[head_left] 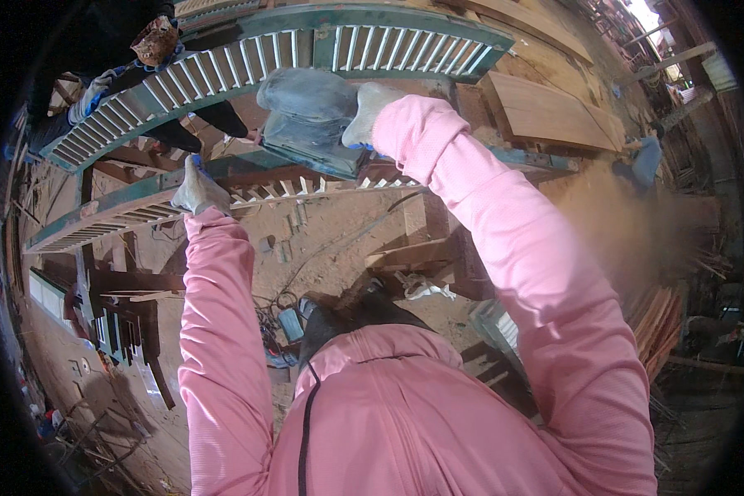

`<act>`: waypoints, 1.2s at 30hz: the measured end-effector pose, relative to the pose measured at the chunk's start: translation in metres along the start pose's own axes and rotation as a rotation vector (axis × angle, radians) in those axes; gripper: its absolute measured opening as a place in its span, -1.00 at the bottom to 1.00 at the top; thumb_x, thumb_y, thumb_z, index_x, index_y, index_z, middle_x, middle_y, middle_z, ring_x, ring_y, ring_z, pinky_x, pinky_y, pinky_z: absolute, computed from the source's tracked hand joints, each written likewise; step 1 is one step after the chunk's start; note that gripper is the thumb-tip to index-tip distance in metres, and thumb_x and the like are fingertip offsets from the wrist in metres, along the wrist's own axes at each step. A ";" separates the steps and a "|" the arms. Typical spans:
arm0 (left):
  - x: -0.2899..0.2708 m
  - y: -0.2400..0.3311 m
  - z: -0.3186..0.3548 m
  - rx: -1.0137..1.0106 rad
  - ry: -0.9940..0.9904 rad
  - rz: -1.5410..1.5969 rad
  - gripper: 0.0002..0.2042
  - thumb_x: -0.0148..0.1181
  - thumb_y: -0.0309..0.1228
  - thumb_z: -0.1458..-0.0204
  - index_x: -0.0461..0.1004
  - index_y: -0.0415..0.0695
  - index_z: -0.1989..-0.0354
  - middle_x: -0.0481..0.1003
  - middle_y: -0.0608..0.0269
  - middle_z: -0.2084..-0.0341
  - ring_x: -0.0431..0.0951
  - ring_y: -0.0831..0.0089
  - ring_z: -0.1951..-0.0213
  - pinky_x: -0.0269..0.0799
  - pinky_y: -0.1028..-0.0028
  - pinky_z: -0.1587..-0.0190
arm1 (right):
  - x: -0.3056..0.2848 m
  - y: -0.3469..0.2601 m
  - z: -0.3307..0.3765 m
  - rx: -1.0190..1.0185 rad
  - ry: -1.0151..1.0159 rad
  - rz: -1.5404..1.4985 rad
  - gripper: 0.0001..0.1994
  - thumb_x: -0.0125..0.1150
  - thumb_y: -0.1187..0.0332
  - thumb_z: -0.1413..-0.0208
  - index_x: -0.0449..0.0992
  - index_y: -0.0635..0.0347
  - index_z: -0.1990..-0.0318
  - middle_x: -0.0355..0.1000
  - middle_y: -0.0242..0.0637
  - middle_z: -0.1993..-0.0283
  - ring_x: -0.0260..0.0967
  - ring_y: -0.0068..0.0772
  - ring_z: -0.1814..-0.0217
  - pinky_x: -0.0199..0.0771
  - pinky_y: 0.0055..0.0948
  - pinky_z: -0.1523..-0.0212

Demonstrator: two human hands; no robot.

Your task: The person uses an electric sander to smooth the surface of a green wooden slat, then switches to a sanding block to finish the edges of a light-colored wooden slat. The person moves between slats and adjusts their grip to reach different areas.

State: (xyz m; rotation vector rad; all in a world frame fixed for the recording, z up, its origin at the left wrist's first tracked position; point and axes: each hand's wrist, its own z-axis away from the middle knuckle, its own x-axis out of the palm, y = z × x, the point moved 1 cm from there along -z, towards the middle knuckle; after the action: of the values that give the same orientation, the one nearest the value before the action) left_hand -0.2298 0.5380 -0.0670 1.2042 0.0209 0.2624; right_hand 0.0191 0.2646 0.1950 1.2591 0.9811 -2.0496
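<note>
My left hand (200, 192), in a pale work glove with blue on the fingers, grips the far rail of the nearer louvered shutter (112, 207). This shutter has a worn green frame and slats and lies across supports. My right hand (374, 114), gloved alike, holds the right edge of a dusty blue-grey plastic container (310, 124); its fingers are partly hidden. The container sits between the nearer shutter and a second louvered shutter (322, 45) with pale slats. Its full shape is hard to make out.
Another person's gloved hand (99, 87) is by the far shutter's left end. Wide boards (546, 112) lie at the upper right, near a dust cloud (628, 215). Cables (283, 310) and scraps lie on the dirt floor. Timber (426, 256) stands before me.
</note>
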 end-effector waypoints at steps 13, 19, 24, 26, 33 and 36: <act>-0.003 -0.005 -0.004 0.203 -0.188 0.139 -0.33 0.57 -0.20 0.00 0.28 -0.34 -0.09 0.54 0.09 0.15 0.53 0.33 0.26 0.55 0.25 0.18 | -0.025 0.130 0.062 0.147 0.127 -0.188 -0.51 0.50 0.32 0.21 0.62 0.30 0.03 0.64 -0.08 0.30 0.61 -0.24 0.31 0.60 -0.27 0.26; -0.003 0.010 0.011 0.196 -0.084 0.216 -0.48 0.56 -0.22 0.00 0.39 -0.34 0.12 0.55 0.13 0.28 0.52 0.35 0.32 0.54 0.29 0.20 | -0.029 0.233 0.096 0.245 0.172 -0.312 -0.48 0.51 0.28 0.23 0.64 0.21 0.00 0.67 -0.03 0.14 0.65 -0.05 0.10 0.63 -0.22 0.05; 0.015 0.039 0.062 0.036 -0.050 0.184 -0.46 0.55 -0.24 0.03 0.35 -0.32 0.08 0.51 0.16 0.30 0.51 0.36 0.32 0.53 0.25 0.23 | -0.049 0.277 0.136 0.480 0.096 -0.361 -0.50 0.49 0.37 0.20 0.63 0.22 -0.02 0.68 -0.12 0.16 0.64 -0.19 0.13 0.64 -0.20 0.08; 0.008 0.032 0.051 0.051 -0.066 0.194 -0.39 0.56 -0.22 0.06 0.31 -0.33 0.03 0.50 0.15 0.30 0.51 0.35 0.32 0.52 0.24 0.23 | -0.049 0.292 0.135 0.498 0.078 -0.411 -0.50 0.48 0.38 0.19 0.63 0.22 -0.02 0.68 -0.14 0.16 0.64 -0.21 0.14 0.64 -0.21 0.08; 0.004 0.015 0.034 0.165 0.003 -0.084 -0.29 0.53 -0.08 0.09 0.29 -0.37 0.00 0.51 0.11 0.27 0.53 0.31 0.29 0.54 0.25 0.23 | -0.046 0.200 0.104 0.302 0.088 -0.275 -0.50 0.44 0.41 0.16 0.63 0.22 -0.06 0.66 -0.19 0.22 0.60 -0.30 0.21 0.59 -0.27 0.15; 0.013 0.022 0.053 0.179 -0.013 -0.095 -0.32 0.49 -0.05 0.05 0.32 -0.38 0.02 0.53 0.06 0.25 0.55 0.31 0.27 0.55 0.23 0.24 | -0.021 0.174 0.061 0.278 0.005 -0.250 -0.48 0.41 0.52 0.11 0.62 0.20 -0.13 0.67 -0.11 0.04 0.64 -0.19 -0.01 0.62 -0.28 -0.07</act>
State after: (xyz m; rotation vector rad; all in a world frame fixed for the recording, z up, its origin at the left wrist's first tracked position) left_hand -0.2127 0.4991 -0.0260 1.3785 0.0917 0.1720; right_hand 0.1265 0.1140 0.1796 1.3354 0.9173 -2.4457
